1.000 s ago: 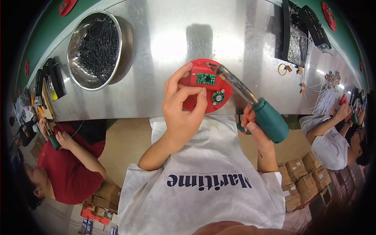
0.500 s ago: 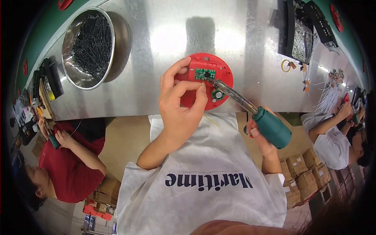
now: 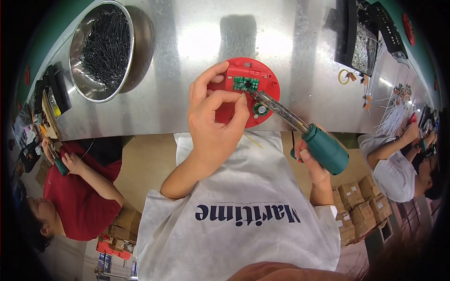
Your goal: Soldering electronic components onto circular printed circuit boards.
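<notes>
A round red plastic housing (image 3: 269, 89) lies near the table's front edge. A small green circuit board (image 3: 238, 79) is set in it, with a round green part with a silvery centre (image 3: 261, 109) lower right. Over the housing's left side, my left hand (image 3: 218, 110) pinches thumb and index finger together at the board's lower edge; what they hold is too small to make out. Its other fingers touch the housing's rim. My right hand (image 3: 313, 164) grips a green-handled soldering iron (image 3: 326, 149), its tip beside the pinch. Below the housing a thin yellow wire (image 3: 253, 140) sticks out.
A steel bowl (image 3: 129, 56) of black wires stands left on the metal table (image 3: 187, 28). Black trays (image 3: 347, 35), a yellow wire loop (image 3: 344, 77) and white wires (image 3: 388, 114) lie right. Persons sit at both sides; cartons (image 3: 361, 210) are stacked behind on the right.
The whole view has shifted slightly, so table and bowl appear a little higher. Both hands keep their hold, and the iron's tip stays at the board's lower edge.
</notes>
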Demonstrator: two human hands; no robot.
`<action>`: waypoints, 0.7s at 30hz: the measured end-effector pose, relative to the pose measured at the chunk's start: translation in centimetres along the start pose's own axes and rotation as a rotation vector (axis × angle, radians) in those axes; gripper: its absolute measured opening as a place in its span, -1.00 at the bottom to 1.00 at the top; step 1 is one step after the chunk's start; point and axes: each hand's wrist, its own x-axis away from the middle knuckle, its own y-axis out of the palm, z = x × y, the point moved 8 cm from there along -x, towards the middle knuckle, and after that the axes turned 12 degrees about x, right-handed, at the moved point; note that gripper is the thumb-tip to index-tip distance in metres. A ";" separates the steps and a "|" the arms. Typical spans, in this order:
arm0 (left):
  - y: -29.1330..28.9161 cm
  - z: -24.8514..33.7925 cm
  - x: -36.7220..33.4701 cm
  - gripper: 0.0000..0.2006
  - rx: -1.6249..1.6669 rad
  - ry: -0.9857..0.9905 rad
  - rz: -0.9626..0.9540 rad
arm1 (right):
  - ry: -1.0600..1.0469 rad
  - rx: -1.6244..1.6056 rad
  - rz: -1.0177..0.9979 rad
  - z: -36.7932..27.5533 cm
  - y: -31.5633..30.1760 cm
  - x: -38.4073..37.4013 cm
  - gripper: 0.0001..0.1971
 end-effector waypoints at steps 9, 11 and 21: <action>0.0 0.3 -0.1 -0.90 -0.032 0.025 -0.008 | -0.041 0.052 -0.017 -0.1 -0.1 0.0 -0.84; 0.0 0.3 -0.1 -0.90 -0.029 0.022 -0.005 | -0.064 0.092 -0.027 -0.3 -0.1 0.0 -0.84; 0.1 0.2 -0.2 -0.90 -0.046 0.027 -0.017 | -0.340 0.431 -0.049 -2.8 0.4 -0.6 -0.83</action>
